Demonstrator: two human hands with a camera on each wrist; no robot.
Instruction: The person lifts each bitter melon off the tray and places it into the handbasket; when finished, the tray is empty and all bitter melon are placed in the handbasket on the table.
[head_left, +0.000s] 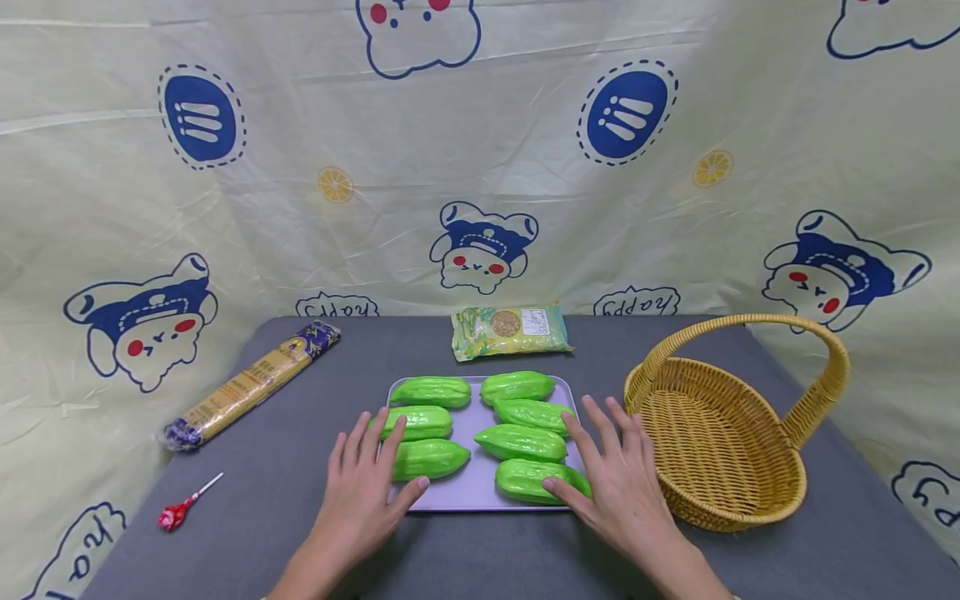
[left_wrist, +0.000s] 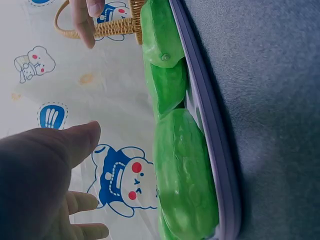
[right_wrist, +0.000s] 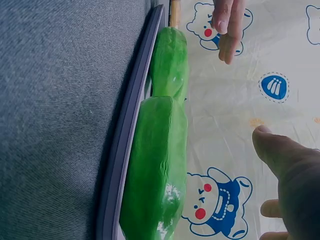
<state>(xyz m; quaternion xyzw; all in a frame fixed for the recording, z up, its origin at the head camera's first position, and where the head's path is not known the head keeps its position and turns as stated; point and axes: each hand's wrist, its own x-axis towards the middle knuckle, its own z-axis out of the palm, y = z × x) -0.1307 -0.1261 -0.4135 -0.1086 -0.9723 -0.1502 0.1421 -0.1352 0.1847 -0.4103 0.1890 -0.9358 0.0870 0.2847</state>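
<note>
Several glossy green ridged gourds [head_left: 431,459] lie in two columns on a shallow lilac tray [head_left: 480,487]. My left hand [head_left: 365,490] is at the tray's left side, fingers spread and holding nothing. Opposite it, my right hand [head_left: 624,487] spreads its fingers at the right side, also with nothing in its grasp. In the left wrist view, the thumb [left_wrist: 82,140] appears apart from the nearest gourd [left_wrist: 184,175]. The right wrist view likewise has a gap between the thumb [right_wrist: 270,145] and a gourd [right_wrist: 155,170].
A wicker basket [head_left: 723,512] with a tall handle stands right of the tray. Behind the tray lies a green-yellow food packet [head_left: 510,331]. On the left are a long packet with purple ends [head_left: 255,387] and a red lollipop [head_left: 175,515]. A printed curtain [head_left: 480,133] hangs behind the table.
</note>
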